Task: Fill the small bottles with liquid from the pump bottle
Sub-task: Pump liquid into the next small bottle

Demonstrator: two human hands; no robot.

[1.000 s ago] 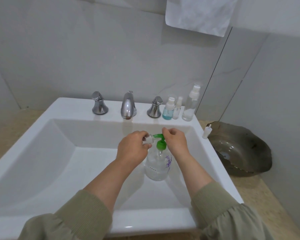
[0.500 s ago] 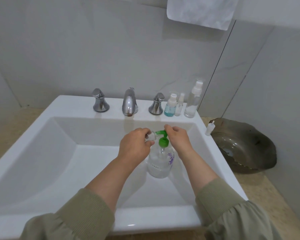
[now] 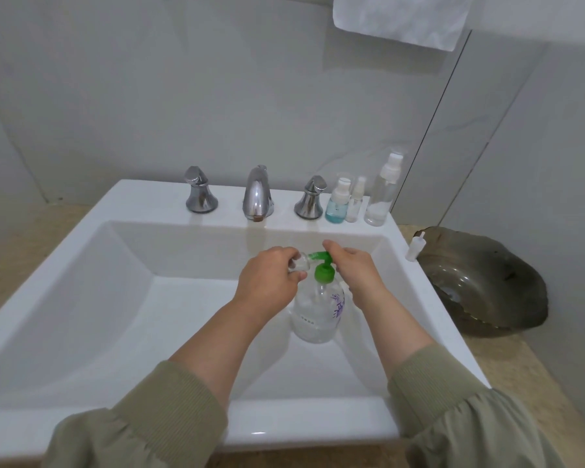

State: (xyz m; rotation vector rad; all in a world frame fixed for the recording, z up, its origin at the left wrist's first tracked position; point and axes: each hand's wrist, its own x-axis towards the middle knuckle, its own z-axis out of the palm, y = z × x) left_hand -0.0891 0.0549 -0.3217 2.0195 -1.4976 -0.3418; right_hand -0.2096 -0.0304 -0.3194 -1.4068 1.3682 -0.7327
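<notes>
Head view, looking down into a white sink [image 3: 115, 204]. Upright in the basin, right of centre and near the middle: clear pump bottle [image 3: 318, 312] with a green pump head [image 3: 323, 266], spout pointing left. Left hand [image 3: 267, 282] curled round a small clear bottle [image 3: 301, 265], pinching it between thumb and fingertips, its mouth held right at the spout tip. Right hand [image 3: 355, 268] reaching in from the right, fingers bent and bunched over the green pump head; exact fingertip contact hidden. Judged by look: small bottle light, rigid, smooth, likely slippery once wet, best held round its body just below the neck. Pump bottle heavier, partly filled with clear liquid, stiff-walled, probably prone to sliding or tipping on the glossy basin, so best pressed straight down from the top. Purple print and a row of small dark marks on the pump bottle's front, too blurred to read; no brand legible anywhere. On the far right ledge, beside the chrome tap [image 3: 257, 194]: three capped spray bottles [image 3: 354, 204], the leftmost holding blue liquid. On the right rim, a loose white cap [image 3: 414, 248].
</notes>
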